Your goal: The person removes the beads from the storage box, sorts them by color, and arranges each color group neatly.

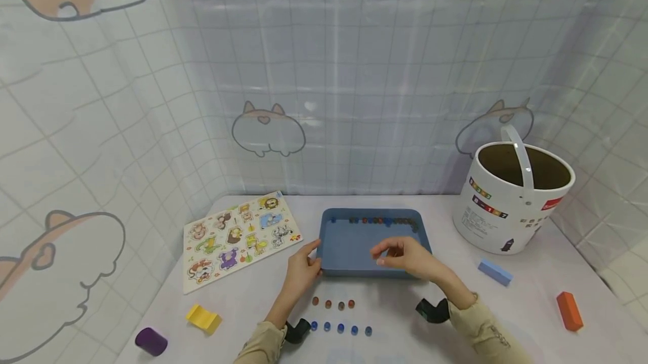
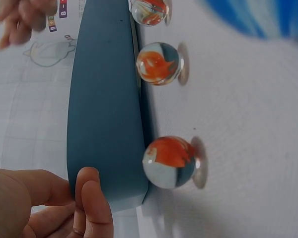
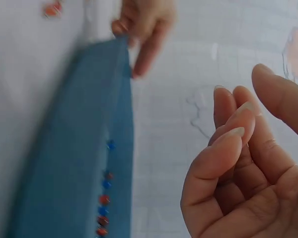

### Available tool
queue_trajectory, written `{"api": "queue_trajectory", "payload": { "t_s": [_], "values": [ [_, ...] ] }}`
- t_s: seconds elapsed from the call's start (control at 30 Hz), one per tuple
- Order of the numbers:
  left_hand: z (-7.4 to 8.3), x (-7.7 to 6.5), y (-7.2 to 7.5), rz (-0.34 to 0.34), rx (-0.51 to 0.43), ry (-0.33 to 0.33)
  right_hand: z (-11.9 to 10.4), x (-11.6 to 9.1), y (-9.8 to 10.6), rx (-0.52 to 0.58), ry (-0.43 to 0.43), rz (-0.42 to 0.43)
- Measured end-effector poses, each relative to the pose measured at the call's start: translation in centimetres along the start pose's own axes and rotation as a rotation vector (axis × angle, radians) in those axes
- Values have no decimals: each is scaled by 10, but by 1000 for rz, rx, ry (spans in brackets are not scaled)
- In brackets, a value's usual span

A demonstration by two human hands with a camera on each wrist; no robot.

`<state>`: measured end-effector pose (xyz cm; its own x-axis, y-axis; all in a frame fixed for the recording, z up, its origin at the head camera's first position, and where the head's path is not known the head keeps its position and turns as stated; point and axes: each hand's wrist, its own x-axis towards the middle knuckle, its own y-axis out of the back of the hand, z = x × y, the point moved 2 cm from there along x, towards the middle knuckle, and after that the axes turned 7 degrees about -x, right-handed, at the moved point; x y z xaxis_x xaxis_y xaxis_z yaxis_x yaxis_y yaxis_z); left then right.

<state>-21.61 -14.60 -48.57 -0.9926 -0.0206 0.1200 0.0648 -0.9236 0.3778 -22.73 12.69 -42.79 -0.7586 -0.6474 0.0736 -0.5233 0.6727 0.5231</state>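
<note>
A shallow blue tray point(image 1: 346, 248) stands before me, with several red and blue marbles point(image 1: 387, 221) along its far side. My left hand point(image 1: 301, 269) grips the tray's near left corner, its thumb and fingers at the wall in the left wrist view. Over the tray's right part hovers my right hand point(image 1: 407, 257); its fingers are loosely curled and hold nothing in the right wrist view. In front of the tray lies a row of orange-swirled clear marbles point(image 2: 159, 63). Nearer to me runs a row of blue marbles point(image 1: 341, 328).
An animal puzzle board point(image 1: 268, 229) lies left of the tray. At the right stands a white bucket point(image 1: 481, 223) with a handle. Around the table lie a blue block point(image 1: 495, 272), an orange block point(image 1: 570, 311), a yellow wavy block point(image 1: 203, 319) and a purple cylinder point(image 1: 151, 342).
</note>
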Motion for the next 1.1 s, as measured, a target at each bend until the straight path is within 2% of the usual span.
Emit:
{"api": "queue_trajectory", "payload": {
  "t_s": [0.2, 0.4, 0.77, 0.97, 1.1],
  "values": [
    [0, 1, 1, 6, 5, -2, -2, 35, 31, 22, -64, 71],
    [-2, 3, 1, 4, 1, 4, 7, 72, 40, 26, -143, 92],
    [-3, 2, 0, 10, -5, -1, 40, 124, 18, 146, -216, 105],
    [-4, 2, -1, -4, -6, -15, 52, 142, 2, 128, -295, 143],
    [-4, 1, -1, 4, -4, -25, 57, 151, -9, 168, -332, 180]
  ]
}}
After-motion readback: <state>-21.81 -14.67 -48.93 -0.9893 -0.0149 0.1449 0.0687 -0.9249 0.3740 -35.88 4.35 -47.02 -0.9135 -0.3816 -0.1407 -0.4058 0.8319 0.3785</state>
